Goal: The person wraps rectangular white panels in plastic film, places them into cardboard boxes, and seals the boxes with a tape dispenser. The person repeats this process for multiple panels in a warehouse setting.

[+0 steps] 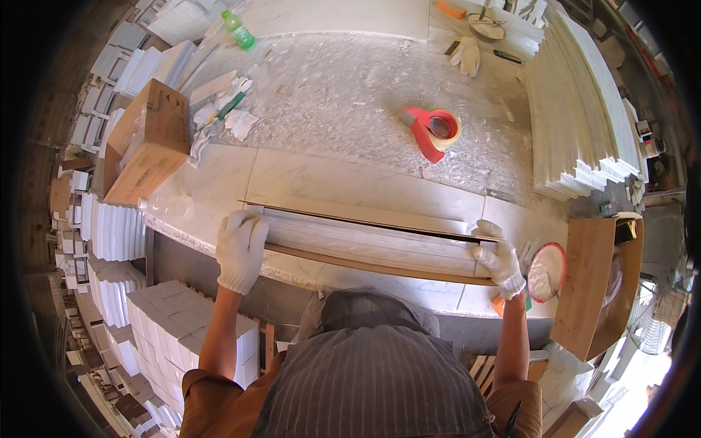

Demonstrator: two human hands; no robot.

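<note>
A long, narrow cardboard carton (380, 269) lies crosswise in front of me on the pale slab, its long sides standing up as thin brown edges. Inside it are long white marble-look strips (369, 243). My left hand (242, 247), in a white knit glove, is closed on the carton's left end. At the opposite end my right hand (500, 261), gloved the same way, grips the corner, its fingers over the far edge and its thumb nearer me. A pale flap or strip (372, 213) shows just beyond the carton's far edge.
A red tape dispenser (427, 139) lies on the dusty tabletop beyond. Cardboard boxes stand left (150, 146) and right (588, 274). A red-rimmed bowl of white paste (547, 272) sits by my right hand. Stacked white strips (577, 109), a loose glove (466, 57) and a green bottle (238, 31) are farther off.
</note>
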